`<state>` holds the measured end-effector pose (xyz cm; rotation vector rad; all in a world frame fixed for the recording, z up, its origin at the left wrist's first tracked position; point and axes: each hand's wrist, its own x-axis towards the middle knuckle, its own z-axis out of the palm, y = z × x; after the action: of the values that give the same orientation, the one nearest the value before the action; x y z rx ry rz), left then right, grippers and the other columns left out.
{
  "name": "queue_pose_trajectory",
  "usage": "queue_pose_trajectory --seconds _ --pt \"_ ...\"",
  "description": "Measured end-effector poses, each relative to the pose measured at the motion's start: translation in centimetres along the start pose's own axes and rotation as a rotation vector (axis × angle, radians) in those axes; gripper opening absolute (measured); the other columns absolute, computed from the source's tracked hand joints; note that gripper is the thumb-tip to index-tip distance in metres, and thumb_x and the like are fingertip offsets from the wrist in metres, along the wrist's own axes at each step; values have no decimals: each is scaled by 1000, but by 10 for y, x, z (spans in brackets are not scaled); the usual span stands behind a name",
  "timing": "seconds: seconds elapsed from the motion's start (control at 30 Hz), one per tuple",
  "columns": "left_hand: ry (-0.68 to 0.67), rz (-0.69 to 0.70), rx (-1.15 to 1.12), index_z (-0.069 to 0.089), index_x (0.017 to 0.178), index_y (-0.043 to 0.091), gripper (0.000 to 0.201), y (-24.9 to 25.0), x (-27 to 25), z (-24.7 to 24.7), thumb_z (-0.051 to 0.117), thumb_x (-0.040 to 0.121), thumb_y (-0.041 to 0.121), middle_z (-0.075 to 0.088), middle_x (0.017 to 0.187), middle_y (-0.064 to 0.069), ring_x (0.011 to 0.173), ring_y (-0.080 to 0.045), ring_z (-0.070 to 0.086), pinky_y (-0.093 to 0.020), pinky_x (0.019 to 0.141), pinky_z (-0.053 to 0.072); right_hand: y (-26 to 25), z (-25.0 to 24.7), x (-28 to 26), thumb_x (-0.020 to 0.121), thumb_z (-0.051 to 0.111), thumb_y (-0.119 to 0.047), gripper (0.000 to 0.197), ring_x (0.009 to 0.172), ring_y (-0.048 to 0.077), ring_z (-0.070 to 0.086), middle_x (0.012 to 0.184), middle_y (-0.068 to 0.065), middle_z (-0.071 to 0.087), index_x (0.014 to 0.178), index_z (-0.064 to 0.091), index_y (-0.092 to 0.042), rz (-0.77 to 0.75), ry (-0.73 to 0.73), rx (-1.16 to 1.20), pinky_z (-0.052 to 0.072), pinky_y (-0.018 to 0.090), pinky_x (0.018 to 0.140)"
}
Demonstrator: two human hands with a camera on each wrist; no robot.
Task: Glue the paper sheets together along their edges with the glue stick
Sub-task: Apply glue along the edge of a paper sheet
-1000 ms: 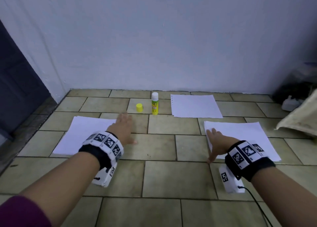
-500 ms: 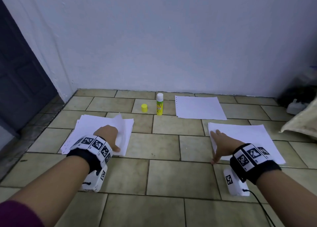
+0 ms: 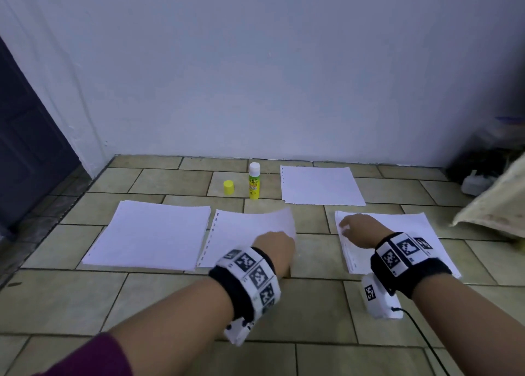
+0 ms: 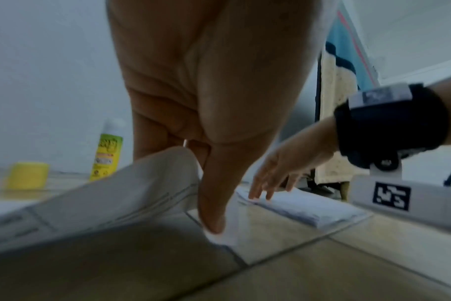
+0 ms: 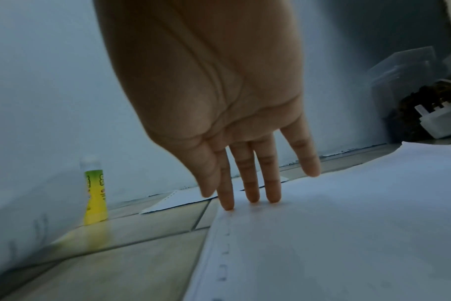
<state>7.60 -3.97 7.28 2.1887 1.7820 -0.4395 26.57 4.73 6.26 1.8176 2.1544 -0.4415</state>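
Note:
A green-yellow glue stick [image 3: 254, 181] stands uncapped near the wall, its yellow cap [image 3: 228, 187] beside it on the left. My left hand [image 3: 279, 242] pinches the right edge of a single white sheet [image 3: 244, 233], which lies curled between the left paper stack [image 3: 147, 233] and the right paper stack [image 3: 412, 233]. In the left wrist view the thumb [image 4: 211, 203] presses the sheet [image 4: 116, 193] against the fingers behind it. My right hand [image 3: 348, 228] rests on the right stack's left edge. Its straight fingertips [image 5: 252, 195] touch the paper [image 5: 348, 234].
Another white sheet [image 3: 321, 185] lies by the wall, right of the glue stick. A dark door [image 3: 28, 162] stands at far left. A beige cloth [image 3: 497, 202] and a white plug [image 3: 474, 182] sit at the right. Bare tiles [image 3: 284, 304] lie in front.
My left hand took a sheet off the left stack and carried it right, into the gap between the two stacks. My right hand stayed on the right stack.

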Motion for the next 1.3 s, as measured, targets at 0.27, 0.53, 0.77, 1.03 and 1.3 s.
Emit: queue_pose_trajectory --seconds 0.27,0.53,0.77,1.03,1.3 --pt "-33 81 8 49 133 5 37 -1 16 7 39 98 3 45 132 -15 120 -32 44 -37 95 40 4 -2 14 91 42 -7 38 118 21 52 127 3 58 119 63 -21 27 138 -128 47 33 97" --pt "-98 -17 -144 16 151 28 73 -36 23 21 59 93 33 5 158 -4 144 -43 -2 -63 110 22 -39 -32 28 89 54 -20 20 101 19 59 107 0 65 103 68 -18 -130 330 96 50 30 84" --pt "-178 -44 -150 -3 151 42 75 -46 31 32 47 96 47 -16 160 11 143 -44 -15 -66 110 15 -106 -45 59 85 70 -30 52 113 18 54 121 5 60 130 52 -14 -268 201 516 38 20 84" --pt "-206 -32 -100 0 153 35 73 -47 33 31 45 97 49 -18 159 9 143 -46 -13 -66 110 20 -150 -39 78 86 68 -31 56 122 21 51 135 4 54 136 48 -15 -263 186 537 39 27 95" --pt "-187 -39 -114 -3 151 42 75 -49 33 31 46 96 49 -15 160 10 144 -43 -12 -63 109 25 -124 -47 74 83 67 -31 21 78 17 56 92 6 64 91 60 -12 -191 290 780 40 24 60"
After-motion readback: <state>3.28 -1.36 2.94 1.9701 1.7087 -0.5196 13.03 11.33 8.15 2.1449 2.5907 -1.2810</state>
